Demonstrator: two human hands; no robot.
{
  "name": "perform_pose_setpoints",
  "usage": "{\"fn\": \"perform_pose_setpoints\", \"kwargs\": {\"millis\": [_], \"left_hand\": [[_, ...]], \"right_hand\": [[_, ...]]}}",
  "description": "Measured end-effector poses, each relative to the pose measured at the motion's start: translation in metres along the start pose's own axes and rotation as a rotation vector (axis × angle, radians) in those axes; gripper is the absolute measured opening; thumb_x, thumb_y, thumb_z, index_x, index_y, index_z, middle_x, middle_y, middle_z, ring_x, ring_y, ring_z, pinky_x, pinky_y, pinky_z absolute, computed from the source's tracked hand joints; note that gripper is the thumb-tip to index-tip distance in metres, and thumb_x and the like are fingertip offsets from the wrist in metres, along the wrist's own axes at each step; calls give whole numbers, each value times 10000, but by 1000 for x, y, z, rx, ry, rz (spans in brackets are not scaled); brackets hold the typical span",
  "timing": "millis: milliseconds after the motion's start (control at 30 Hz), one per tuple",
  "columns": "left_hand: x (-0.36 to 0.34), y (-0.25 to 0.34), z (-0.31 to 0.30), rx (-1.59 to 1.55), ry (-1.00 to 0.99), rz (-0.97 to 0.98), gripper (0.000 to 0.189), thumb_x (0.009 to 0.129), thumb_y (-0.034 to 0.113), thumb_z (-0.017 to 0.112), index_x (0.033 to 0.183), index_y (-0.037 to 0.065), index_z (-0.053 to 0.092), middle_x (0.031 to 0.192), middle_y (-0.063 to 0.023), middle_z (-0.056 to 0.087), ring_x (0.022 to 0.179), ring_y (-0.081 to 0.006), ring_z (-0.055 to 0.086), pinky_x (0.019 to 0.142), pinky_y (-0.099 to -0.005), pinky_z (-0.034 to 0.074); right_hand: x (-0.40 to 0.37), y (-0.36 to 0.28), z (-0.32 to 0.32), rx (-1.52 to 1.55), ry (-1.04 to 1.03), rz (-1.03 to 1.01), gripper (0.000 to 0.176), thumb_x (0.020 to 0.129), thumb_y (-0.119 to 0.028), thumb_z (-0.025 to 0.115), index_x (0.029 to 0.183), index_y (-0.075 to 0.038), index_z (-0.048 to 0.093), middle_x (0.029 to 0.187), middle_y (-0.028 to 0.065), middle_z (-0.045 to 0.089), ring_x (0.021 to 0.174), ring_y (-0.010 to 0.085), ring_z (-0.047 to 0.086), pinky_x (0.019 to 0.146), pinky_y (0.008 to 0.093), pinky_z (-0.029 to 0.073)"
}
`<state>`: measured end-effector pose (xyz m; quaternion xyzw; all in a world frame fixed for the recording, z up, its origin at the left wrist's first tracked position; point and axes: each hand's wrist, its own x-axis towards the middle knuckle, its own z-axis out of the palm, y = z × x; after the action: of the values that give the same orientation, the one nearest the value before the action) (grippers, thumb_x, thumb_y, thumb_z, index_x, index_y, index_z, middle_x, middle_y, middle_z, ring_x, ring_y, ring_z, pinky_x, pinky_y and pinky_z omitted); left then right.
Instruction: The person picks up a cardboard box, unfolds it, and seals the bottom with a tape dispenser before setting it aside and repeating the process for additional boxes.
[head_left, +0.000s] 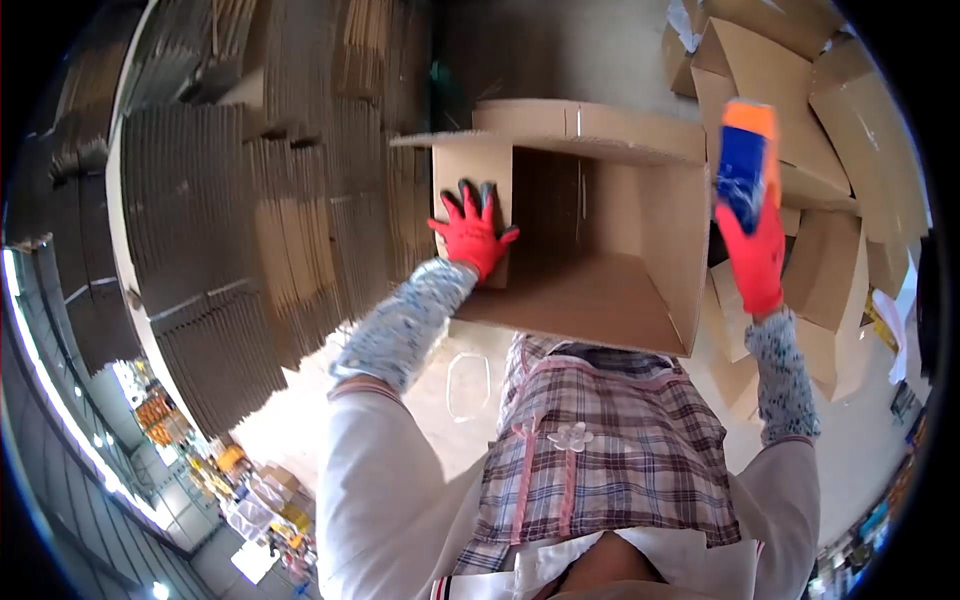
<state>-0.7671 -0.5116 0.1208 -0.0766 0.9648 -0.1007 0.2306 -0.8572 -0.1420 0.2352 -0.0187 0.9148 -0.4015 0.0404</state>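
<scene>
An open cardboard box [610, 215] stands in front of my body, its mouth facing me and its inside visible. My left hand [470, 235], in a red glove with dark fingertips, lies with fingers spread against the box's left inner flap [473, 165]. To the right of the box, my right hand [755, 255], in a red glove, is wrapped around the lower end of an orange-and-blue block-shaped tool [743, 165]. The tool points upward and is apart from the box. Motion blur hides its exact kind.
Tall stacks of flattened cardboard [190, 240] fill the left side. Opened cardboard boxes [780, 100] lie piled at the right, close to my right arm. Pale floor [450, 410] shows around my plaid apron [620, 450]. Mixed goods [270, 500] stand far off at lower left.
</scene>
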Motion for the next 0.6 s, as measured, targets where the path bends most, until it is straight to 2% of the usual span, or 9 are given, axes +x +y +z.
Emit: {"fn": "perform_pose_setpoints", "kwargs": {"millis": [33,133,233,333,367,433,500,567,600], "left_hand": [[1,-9,-8,-69,-19,71,922,769,702,522,1499,271,158,1538,-211,110,1374,-513,93,968,-719,240],[-1,-62,-29,-141,-285,374,1029,644,694,662,1484,304,212,1547,-195,72,1381,-515,20,997,-722,193],[-3,-61,-9,-98,-265,454,1092,571,679,724,1475,326,225,1551,-177,49,1379,-521,1,987,-746,169],[8,-23,2,89,-229,242,1072,550,660,739,1458,397,232,1557,-106,77,1373,-531,23,940,-801,134],[7,-19,-16,86,-316,228,1003,601,583,758,1448,346,276,1556,-97,89,1373,-525,40,981,-762,162],[1,-54,-1,-213,-126,396,868,695,473,749,1419,208,349,1524,-129,208,1383,-470,129,1042,-679,194],[-35,-85,-5,-711,74,190,732,774,379,716,1367,84,405,1448,-165,355,1373,-409,231,1072,-599,216],[-114,-82,-38,-539,272,11,685,801,387,687,1337,39,438,1387,-184,432,1358,-372,290,1075,-591,196],[-143,-70,-32,-540,227,-34,665,806,384,676,1336,52,449,1398,-184,417,1357,-396,277,1076,-593,187]], "right_hand": [[-11,-4,-7,-22,79,-198,465,810,-258,703,1159,10,553,1075,186,614,928,370,606,821,421,480],[-16,-8,-22,-125,-513,-806,616,701,-148,776,1232,-11,495,1140,149,590,1003,325,584,929,421,435],[-13,17,14,-247,-704,-944,654,718,-250,766,1263,-37,476,1177,126,574,1063,313,566,978,430,403],[-8,13,91,-295,-737,-1042,487,785,-262,677,1177,-43,489,1077,113,584,1003,293,560,953,419,397],[-6,14,127,-309,-712,-1058,434,808,-266,648,1148,-45,493,1044,109,587,983,286,558,945,415,395],[1,24,189,-426,-694,-1058,338,853,-275,589,1090,-50,502,977,100,594,944,273,554,929,408,391],[6,42,222,-575,-733,-994,266,898,-283,530,1032,-54,511,911,92,601,904,260,550,912,400,386],[8,55,238,-349,-600,-896,296,867,-301,577,923,-20,502,809,129,552,774,282,513,762,376,389],[9,43,230,-264,-619,-847,306,858,-310,590,920,-23,506,824,130,556,782,280,518,756,368,394]]}}
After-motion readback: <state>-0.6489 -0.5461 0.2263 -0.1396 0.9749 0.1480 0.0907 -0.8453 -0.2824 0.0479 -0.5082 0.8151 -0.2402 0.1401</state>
